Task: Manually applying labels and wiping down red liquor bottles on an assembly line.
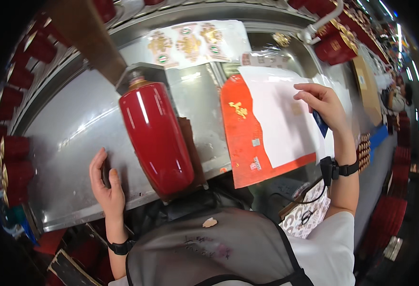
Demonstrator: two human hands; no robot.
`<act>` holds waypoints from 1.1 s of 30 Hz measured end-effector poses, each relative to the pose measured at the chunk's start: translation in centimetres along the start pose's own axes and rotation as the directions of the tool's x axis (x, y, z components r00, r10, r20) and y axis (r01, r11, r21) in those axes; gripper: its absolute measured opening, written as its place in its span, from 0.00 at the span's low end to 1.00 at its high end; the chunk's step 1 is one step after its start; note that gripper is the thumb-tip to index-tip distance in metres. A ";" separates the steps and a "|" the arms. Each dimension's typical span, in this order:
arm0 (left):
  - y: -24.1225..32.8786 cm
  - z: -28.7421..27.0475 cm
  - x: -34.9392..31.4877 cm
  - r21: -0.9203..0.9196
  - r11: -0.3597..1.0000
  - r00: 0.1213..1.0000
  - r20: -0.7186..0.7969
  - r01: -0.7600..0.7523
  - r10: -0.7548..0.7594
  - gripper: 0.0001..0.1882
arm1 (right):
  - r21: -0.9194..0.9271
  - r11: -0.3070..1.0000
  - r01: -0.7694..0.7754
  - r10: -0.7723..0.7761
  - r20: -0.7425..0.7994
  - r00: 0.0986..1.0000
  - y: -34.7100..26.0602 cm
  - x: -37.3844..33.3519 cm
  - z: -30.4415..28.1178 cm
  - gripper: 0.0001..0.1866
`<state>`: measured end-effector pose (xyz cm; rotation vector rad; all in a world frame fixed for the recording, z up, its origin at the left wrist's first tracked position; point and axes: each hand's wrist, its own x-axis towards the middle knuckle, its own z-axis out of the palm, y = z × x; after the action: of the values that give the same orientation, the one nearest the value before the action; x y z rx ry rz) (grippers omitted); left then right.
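A glossy dark red bottle [154, 133] lies tilted on a brown support [190, 143], its narrow metallic neck pointing away from me. To its left, my left hand [108, 183] hovers with fingers apart and nothing in it. On the right, my right hand [329, 107] is above a white sheet [281, 119], its thumb and index finger stretched out. The other fingers curl around a dark blue flat tool [320, 124], mostly hidden by the hand, so its exact kind cannot be told. Under the white sheet lies an orange-red sheet [238, 152] with a gold motif.
A sheet of gold and green decals [188, 45] lies at the back. Beside it is a metal basin [298, 59] with a small gold piece [281, 39]. Red vessels [16, 148] line the left edge, more [333, 47] the back right. A brown bar [85, 38] overhangs the metal worktop [76, 138].
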<state>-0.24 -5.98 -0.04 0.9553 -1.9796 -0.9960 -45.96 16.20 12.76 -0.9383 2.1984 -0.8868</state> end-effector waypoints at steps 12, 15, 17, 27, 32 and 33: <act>2.0 -1.3 -3.1 0.407 0.906 0.993 0.083 -0.114 0.087 0.19 | -0.553 0.700 0.452 -0.453 0.146 0.879 -5.9 23.8 7.8 0.23; 2.1 -1.1 -3.1 0.393 0.915 0.996 0.034 -0.094 0.088 0.19 | -0.590 0.662 0.462 -0.403 0.239 0.883 -5.3 30.7 8.3 0.31; 2.0 -1.2 -3.1 0.391 0.917 0.997 0.012 -0.078 0.080 0.19 | -0.617 0.677 0.401 -0.233 0.338 0.912 -6.1 33.2 8.4 0.42; 1.9 -1.1 -3.0 0.402 0.906 0.990 0.025 -0.134 0.136 0.18 | -0.370 0.892 0.259 -0.111 0.375 0.920 -5.5 36.2 8.2 0.14; 1.9 -0.9 -3.1 0.416 0.897 0.989 0.045 -0.147 0.142 0.17 | -0.554 0.744 0.374 -0.476 -0.046 0.878 -5.4 32.9 9.2 0.11; 1.8 -0.8 -3.2 0.422 0.896 0.990 0.033 -0.139 0.138 0.16 | -0.651 0.705 0.280 -0.494 -0.169 0.853 -5.6 32.1 8.9 0.12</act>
<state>1.43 -2.79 1.06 1.0189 -2.2816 -0.4914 -56.09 -14.76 3.65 -1.7366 2.7033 -0.5217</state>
